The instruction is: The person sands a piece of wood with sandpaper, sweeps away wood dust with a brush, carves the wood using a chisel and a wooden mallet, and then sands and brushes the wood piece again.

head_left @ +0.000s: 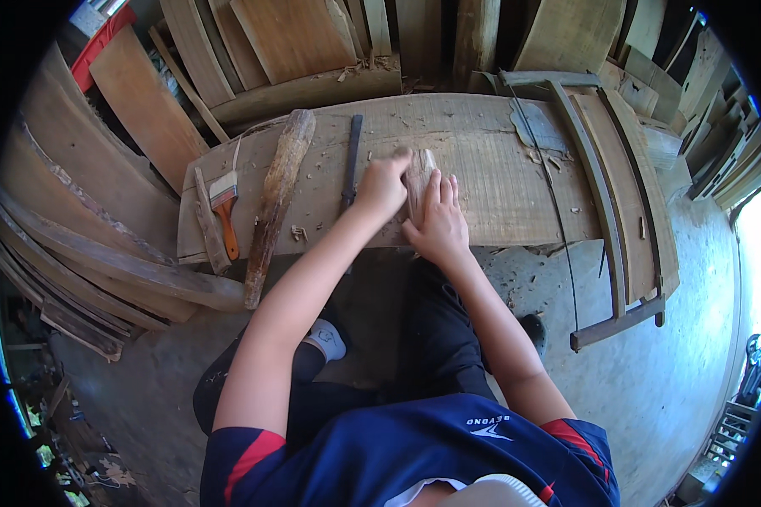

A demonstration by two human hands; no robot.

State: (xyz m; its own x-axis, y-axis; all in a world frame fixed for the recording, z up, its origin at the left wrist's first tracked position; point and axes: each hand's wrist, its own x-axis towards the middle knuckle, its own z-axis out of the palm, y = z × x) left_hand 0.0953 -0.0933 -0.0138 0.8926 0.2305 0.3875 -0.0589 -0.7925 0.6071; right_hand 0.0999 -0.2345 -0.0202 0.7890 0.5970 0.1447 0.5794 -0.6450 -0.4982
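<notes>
A small brown piece of wood (418,182) lies on a wide plank (499,169) used as a bench top. My left hand (382,184) is closed on the piece's left side near its top. My right hand (438,221) lies flat on the plank with fingers together, pressing against the piece's lower right side. Both forearms come up from the lower edge of the picture.
A dark file (351,160) lies just left of my left hand. Farther left are a rough wooden club (275,203), a paintbrush with an orange handle (225,203) and a thin stick (208,224). A frame saw (609,203) rests on the plank's right end. Boards are stacked behind and at left.
</notes>
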